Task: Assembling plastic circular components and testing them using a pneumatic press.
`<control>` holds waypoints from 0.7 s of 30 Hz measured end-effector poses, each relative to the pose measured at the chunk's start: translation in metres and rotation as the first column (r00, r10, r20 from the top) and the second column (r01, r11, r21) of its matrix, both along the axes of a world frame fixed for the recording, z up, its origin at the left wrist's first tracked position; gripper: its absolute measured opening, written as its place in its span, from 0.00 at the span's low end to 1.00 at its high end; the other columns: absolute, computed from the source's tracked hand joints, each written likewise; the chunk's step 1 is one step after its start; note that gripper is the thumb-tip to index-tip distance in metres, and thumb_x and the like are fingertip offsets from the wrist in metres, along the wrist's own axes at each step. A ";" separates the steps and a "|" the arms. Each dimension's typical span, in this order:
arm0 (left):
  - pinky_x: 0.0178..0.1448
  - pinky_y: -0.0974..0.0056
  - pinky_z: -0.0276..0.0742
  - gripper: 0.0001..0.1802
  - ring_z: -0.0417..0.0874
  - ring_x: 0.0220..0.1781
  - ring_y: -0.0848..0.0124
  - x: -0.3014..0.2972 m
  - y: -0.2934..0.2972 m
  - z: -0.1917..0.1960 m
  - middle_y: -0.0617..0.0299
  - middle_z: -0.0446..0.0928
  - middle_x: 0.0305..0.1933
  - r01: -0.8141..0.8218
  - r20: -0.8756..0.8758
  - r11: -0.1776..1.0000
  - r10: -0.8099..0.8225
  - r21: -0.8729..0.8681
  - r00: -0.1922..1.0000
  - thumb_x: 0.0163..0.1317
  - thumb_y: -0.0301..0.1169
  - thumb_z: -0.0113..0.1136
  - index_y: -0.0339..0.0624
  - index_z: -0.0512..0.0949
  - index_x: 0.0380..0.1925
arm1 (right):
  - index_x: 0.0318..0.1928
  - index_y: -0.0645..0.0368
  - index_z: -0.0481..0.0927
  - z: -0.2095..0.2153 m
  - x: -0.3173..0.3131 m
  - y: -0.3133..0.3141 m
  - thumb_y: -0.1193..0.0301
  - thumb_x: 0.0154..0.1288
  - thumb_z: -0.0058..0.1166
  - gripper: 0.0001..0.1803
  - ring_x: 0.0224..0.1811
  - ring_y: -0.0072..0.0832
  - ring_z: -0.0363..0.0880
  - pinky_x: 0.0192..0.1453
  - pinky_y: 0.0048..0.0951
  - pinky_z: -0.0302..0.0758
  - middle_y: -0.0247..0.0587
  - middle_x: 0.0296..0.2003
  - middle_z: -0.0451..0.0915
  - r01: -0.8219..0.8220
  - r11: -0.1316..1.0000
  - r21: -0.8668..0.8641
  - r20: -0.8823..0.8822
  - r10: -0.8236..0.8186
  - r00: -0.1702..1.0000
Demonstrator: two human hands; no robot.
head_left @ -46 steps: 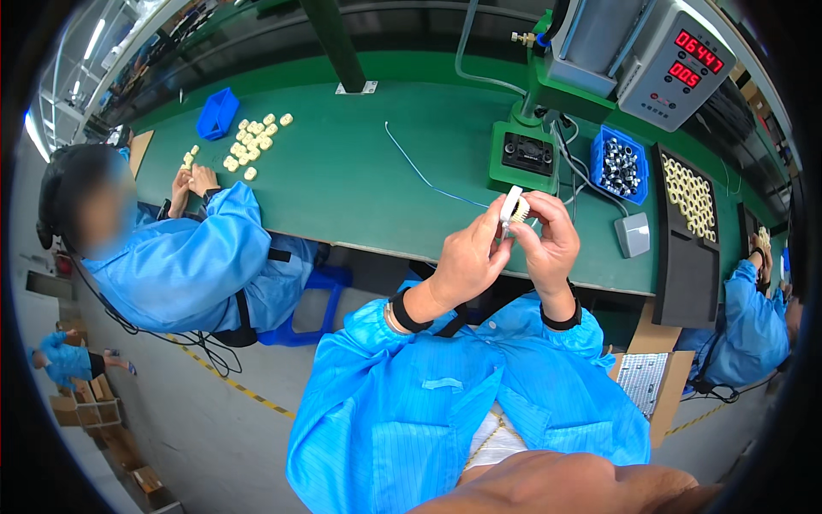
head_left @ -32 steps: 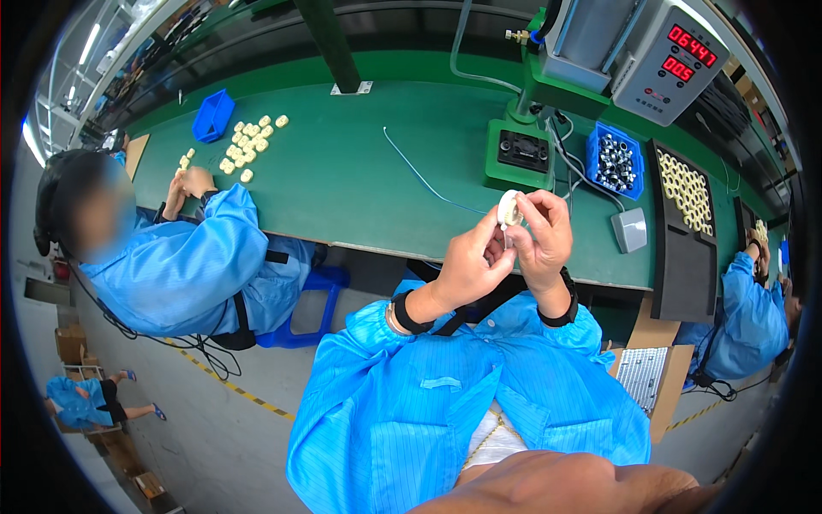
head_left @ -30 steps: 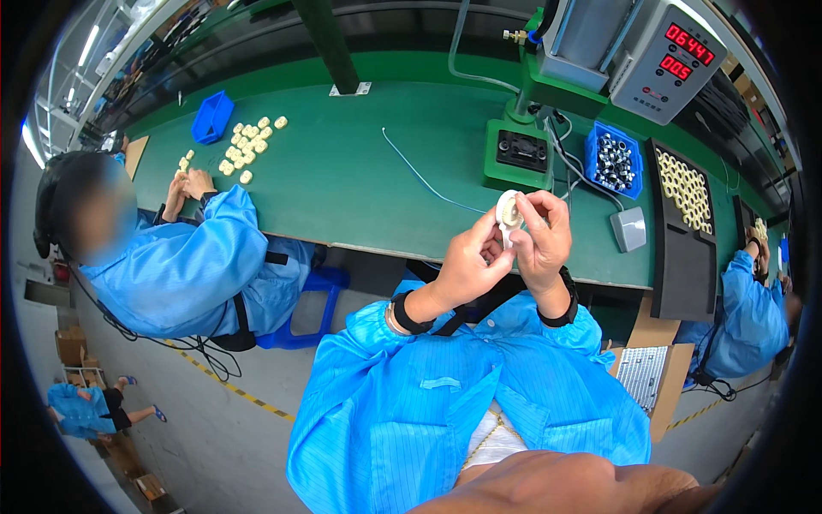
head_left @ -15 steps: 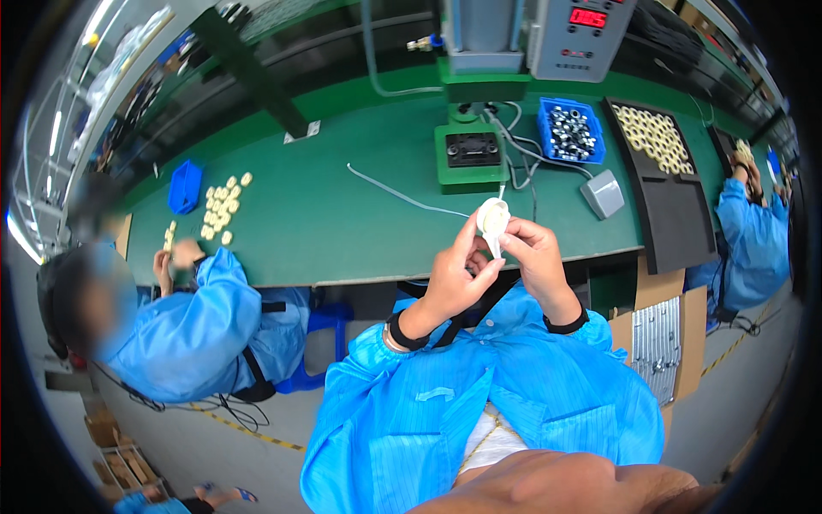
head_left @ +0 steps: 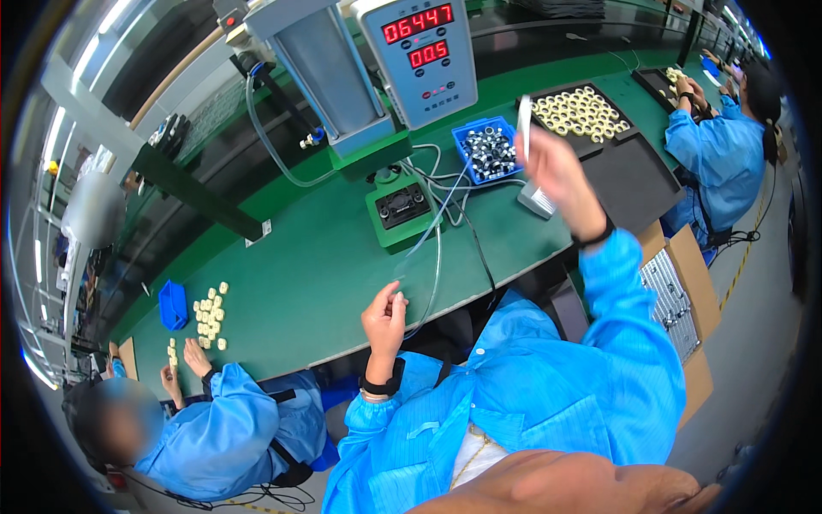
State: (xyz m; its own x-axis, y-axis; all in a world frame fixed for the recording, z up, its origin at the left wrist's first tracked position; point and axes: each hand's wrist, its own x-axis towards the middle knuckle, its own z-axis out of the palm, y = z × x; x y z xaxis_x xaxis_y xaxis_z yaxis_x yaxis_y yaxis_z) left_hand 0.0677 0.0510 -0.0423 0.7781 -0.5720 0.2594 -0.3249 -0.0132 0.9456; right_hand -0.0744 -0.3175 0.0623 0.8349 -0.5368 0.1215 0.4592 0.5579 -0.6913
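My right hand (head_left: 555, 180), smeared by motion, is raised at the right near the blue bin of metal parts. It is closed on a slim white plastic part (head_left: 524, 127) that stands upright above the fingers. In the earlier view this part shows a round head and a narrow handle. My left hand (head_left: 385, 321) is over the table's front edge, fingers curled and thumb against the forefinger. Whether anything small is pinched there cannot be made out. Ahead of it stands a green press (head_left: 398, 210) with a black fixture on its base.
The blue bin (head_left: 505, 176) stands beside a black tray (head_left: 629, 184) bearing rows of cream rings (head_left: 582, 111). A grey box (head_left: 537, 201) and cables lie nearby. A control box (head_left: 419, 64) hangs above. Co-workers sit left (head_left: 214, 437) and right (head_left: 723, 154); several cream pieces (head_left: 210, 317) lie left.
My hands have parted. The right one has carried the white plastic part up and right toward the bin and tray, while the left has moved left and down. The view has turned right.
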 end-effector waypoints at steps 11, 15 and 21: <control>0.27 0.62 0.71 0.08 0.76 0.21 0.66 -0.008 -0.007 0.011 0.59 0.75 0.21 -0.112 0.526 0.975 -0.005 0.190 0.850 0.56 0.25 0.62 0.40 0.83 0.37 | 0.48 0.65 0.77 0.011 0.051 0.011 0.68 0.71 0.49 0.13 0.39 0.33 0.84 0.41 0.32 0.82 0.47 0.43 0.83 -0.107 0.974 -0.200 -0.237 0.058 0.970; 0.27 0.62 0.70 0.07 0.75 0.20 0.67 -0.010 -0.009 0.016 0.60 0.73 0.20 -0.126 0.533 0.966 -0.014 0.226 0.846 0.56 0.25 0.62 0.40 0.83 0.35 | 0.50 0.64 0.77 -0.007 0.031 0.073 0.68 0.70 0.50 0.14 0.33 0.26 0.84 0.34 0.24 0.79 0.46 0.41 0.84 -0.268 0.888 -0.373 -0.390 0.112 0.914; 0.27 0.62 0.71 0.08 0.76 0.22 0.66 -0.013 -0.015 0.018 0.60 0.74 0.21 -0.120 0.549 0.961 -0.038 0.249 0.835 0.55 0.25 0.63 0.40 0.83 0.36 | 0.47 0.63 0.80 -0.020 -0.019 0.092 0.70 0.69 0.50 0.12 0.32 0.22 0.82 0.34 0.22 0.77 0.40 0.37 0.84 -0.062 0.694 -0.717 -0.312 -0.241 0.919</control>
